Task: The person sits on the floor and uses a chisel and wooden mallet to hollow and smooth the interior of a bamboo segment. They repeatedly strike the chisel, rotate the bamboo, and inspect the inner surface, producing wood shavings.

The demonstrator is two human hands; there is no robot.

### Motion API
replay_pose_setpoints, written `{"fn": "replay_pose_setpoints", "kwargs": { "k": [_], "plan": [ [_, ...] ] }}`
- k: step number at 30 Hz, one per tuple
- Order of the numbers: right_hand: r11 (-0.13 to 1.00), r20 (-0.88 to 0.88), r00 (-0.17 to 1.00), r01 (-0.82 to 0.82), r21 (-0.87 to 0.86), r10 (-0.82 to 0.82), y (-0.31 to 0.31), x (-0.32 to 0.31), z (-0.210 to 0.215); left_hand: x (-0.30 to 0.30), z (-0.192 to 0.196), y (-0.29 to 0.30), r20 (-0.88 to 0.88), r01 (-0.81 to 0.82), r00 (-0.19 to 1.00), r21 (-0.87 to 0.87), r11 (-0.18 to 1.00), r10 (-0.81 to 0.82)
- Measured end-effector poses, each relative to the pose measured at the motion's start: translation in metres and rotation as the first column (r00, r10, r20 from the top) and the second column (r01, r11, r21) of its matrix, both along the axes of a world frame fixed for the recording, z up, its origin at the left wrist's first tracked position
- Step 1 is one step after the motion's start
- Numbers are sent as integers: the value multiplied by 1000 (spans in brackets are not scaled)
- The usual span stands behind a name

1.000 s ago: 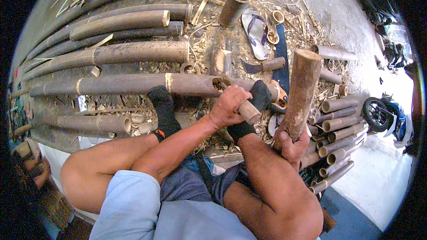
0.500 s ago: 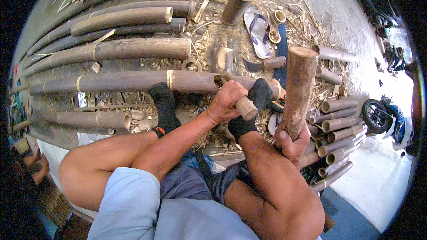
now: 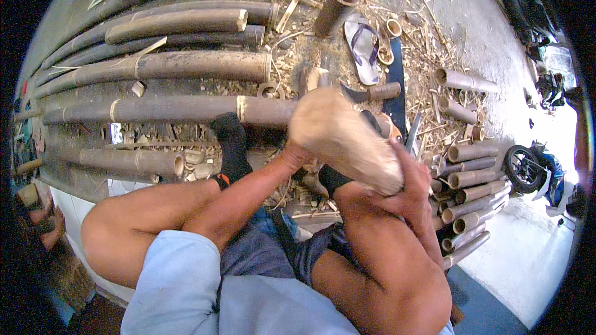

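Observation:
My right hand [image 3: 413, 177] is wrapped round the narrow end of a thick wooden mallet [image 3: 351, 139], blurred by motion. The mallet lies across the view above my left hand [image 3: 297, 154] and covers its fingers and the tool there. That tool, a chisel with a round wooden handle, shows only in the earlier frame, gripped in my left hand at a hole in the bamboo pole. The long brown bamboo pole [image 3: 186, 110] lies crosswise in front of me. My foot in a black sock [image 3: 231, 146] rests against its near side; my other foot is mostly hidden.
More bamboo poles [image 3: 167, 66] lie beyond, and a shorter one [image 3: 136, 162] nearer. Cut bamboo tubes [image 3: 475, 198] are stacked at right. A flip-flop [image 3: 363, 53], a wooden-handled blade [image 3: 380, 92] and an upright bamboo piece [image 3: 337, 11] sit among shavings. A motorcycle wheel [image 3: 524, 169] stands farther right.
The mallet has swung from upright at the right down and leftward over my left hand, hiding the chisel. My left forearm has hardly moved.

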State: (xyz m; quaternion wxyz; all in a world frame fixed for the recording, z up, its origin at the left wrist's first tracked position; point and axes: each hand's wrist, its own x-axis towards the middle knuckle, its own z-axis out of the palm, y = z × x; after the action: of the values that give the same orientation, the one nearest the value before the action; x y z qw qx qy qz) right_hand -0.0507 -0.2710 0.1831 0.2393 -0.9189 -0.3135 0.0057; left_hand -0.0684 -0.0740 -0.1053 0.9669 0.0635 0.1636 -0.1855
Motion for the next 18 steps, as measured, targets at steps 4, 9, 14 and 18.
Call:
{"fn": "replay_pose_setpoints", "kwargs": {
  "k": [4,9,14,18],
  "plan": [
    [988,-328,936,91,-128,-129,7,3,-3,5,2,8,335,-125,882,845,520,-331],
    [989,-139,985,117,95,-104,13,4,-14,16,14,-8,307,-198,946,794,575,-99],
    [979,-288,936,183,-91,-202,16,7,-13,19,65,2,459,-305,884,707,638,-87],
    [945,-100,968,246,215,-229,18,10,-15,28,83,4,517,-424,844,807,411,-144]
  ]
}}
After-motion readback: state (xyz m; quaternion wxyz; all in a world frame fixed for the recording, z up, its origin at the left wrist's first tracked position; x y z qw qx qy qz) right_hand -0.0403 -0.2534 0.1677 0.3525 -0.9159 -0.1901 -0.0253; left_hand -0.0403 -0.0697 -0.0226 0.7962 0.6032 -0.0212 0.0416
